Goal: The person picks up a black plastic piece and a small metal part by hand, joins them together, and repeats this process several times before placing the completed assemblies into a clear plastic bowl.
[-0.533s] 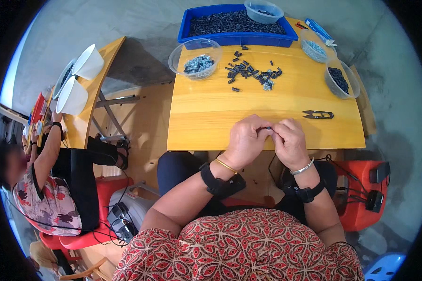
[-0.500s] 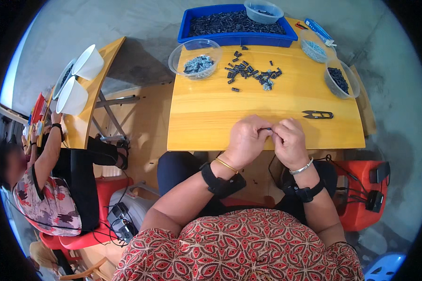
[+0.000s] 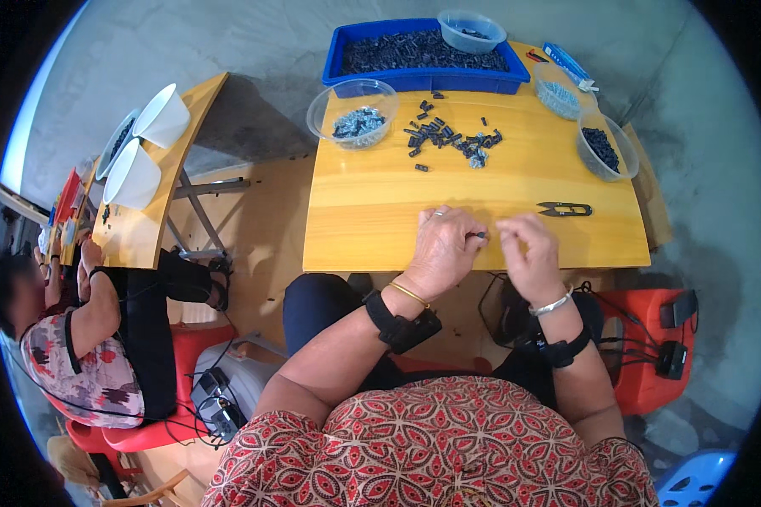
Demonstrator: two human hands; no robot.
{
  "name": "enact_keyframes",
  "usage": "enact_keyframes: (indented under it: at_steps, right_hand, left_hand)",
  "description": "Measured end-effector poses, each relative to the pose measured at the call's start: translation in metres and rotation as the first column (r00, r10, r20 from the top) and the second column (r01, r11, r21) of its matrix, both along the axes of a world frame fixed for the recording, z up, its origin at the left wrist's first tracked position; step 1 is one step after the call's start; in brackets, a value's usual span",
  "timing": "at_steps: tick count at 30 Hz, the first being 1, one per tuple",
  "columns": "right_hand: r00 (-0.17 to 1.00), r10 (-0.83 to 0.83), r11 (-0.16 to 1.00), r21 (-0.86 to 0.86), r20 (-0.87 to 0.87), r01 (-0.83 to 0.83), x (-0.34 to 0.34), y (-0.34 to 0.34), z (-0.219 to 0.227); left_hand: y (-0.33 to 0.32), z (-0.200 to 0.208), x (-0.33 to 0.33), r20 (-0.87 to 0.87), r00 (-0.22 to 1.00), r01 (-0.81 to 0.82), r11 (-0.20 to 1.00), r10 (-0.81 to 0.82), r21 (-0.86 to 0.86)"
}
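Observation:
Over the table's near edge, my left hand [image 3: 441,247] pinches a small black cylindrical plastic part [image 3: 480,235] between thumb and fingertips. Just right of it, my right hand [image 3: 529,253] is raised with its fingers curled in; whatever it may hold is too small to make out. A pair of black thread snips [image 3: 565,209] lies beyond my right hand. Farther off, a loose heap of black parts [image 3: 435,135] is spread on the yellow table [image 3: 364,215], with some small clear pieces [image 3: 479,157] at its right side.
A blue tray [image 3: 431,81] full of black parts stands at the back, with a clear bowl [image 3: 472,35] on its corner. Other bowls hold clear pieces [image 3: 359,123], [image 3: 558,98] and black parts [image 3: 601,149]. At left, a co-worker [image 3: 93,355] sits at another table [image 3: 196,106].
My right hand has drawn away from my left, leaving a gap between them. The black part stays in my left fingers. The co-worker's hand has come back from the white tubs.

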State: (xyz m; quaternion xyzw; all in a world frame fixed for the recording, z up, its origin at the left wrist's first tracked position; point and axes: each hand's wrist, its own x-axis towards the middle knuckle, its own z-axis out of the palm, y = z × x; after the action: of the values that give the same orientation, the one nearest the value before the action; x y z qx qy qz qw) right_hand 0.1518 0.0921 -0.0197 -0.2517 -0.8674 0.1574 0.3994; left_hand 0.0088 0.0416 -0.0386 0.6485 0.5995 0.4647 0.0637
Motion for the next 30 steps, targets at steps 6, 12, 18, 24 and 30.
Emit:
enact_keyframes:
  at_steps: [6, 12, 18, 24, 30]
  right_hand:
    - [0.972, -0.143, 0.906, -0.419, -0.184, 0.054, -0.038, 0.028, 0.004]
    - [0.978, -0.180, 0.978, -0.128, -0.108, 0.166, -0.064, 0.040, -0.024]
    - [0.973, -0.227, 0.971, 0.058, -0.049, 0.230, -0.067, 0.037, -0.021]
    - [0.972, -0.208, 0.967, 0.125, -0.108, 0.221, -0.068, 0.033, -0.020]
    - [0.969, -0.185, 0.976, -0.147, -0.166, 0.161, -0.064, 0.026, -0.026]
  left_hand:
    - [-0.004, 0.000, 0.000, -0.023, 1.000, 0.000, 0.999, 0.001, 0.035]
    - [-0.006, 0.000, 0.004, -0.045, 0.999, -0.030, 1.000, 0.030, 0.001]
    - [-0.008, -0.005, 0.004, -0.043, 0.996, -0.081, 0.997, 0.081, -0.008]
    - [-0.012, 0.000, 0.007, -0.043, 0.990, -0.132, 0.991, 0.133, 0.013]
    - [-0.013, -0.003, 0.008, -0.052, 0.983, -0.176, 0.984, 0.175, -0.006]
